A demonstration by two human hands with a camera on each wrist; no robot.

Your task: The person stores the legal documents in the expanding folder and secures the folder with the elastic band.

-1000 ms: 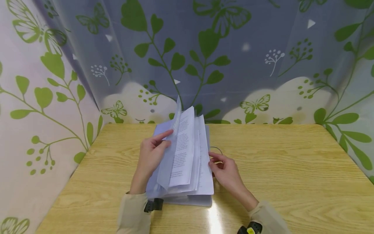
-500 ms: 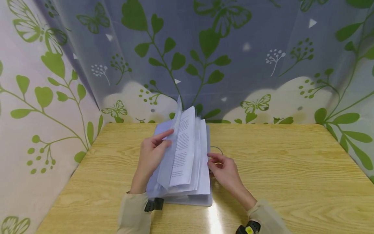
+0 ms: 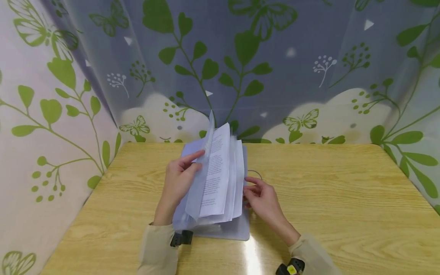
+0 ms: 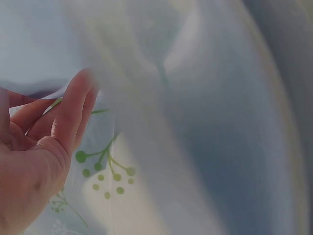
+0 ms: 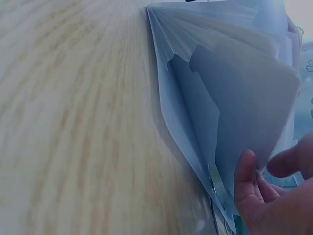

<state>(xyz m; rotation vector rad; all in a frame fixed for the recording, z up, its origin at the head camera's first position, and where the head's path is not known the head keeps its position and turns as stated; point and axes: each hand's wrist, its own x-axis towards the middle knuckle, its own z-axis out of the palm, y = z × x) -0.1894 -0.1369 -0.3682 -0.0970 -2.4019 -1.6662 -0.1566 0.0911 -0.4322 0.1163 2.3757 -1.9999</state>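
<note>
In the head view a pale lilac document folder [image 3: 237,229] lies open on the table, with clear sleeves and printed sheets [image 3: 215,179] fanned upward. At its left, my left hand [image 3: 178,179] rests its forefinger and thumb against a raised clear sleeve [image 3: 201,179], keeping it upright. In the left wrist view that sleeve is a blurred pale sheet [image 4: 195,122] beside the fingertips. My right hand [image 3: 264,198] is at the folder's right edge. In the right wrist view its fingers and thumb pinch the edge of a sleeve with paper [image 5: 244,103].
The wooden table [image 3: 330,198] extends on both sides of the folder. A thin cord loop [image 3: 256,173] sticks out at the folder's right edge. A patterned curtain [image 3: 292,68] hangs behind the table and along its sides. Each wrist carries a black strap [image 3: 291,267].
The rightmost sheets have moved left and their lower corner has lifted, uncovering more of the folder's back cover. My right hand has shifted slightly left; the left hand stays almost still.
</note>
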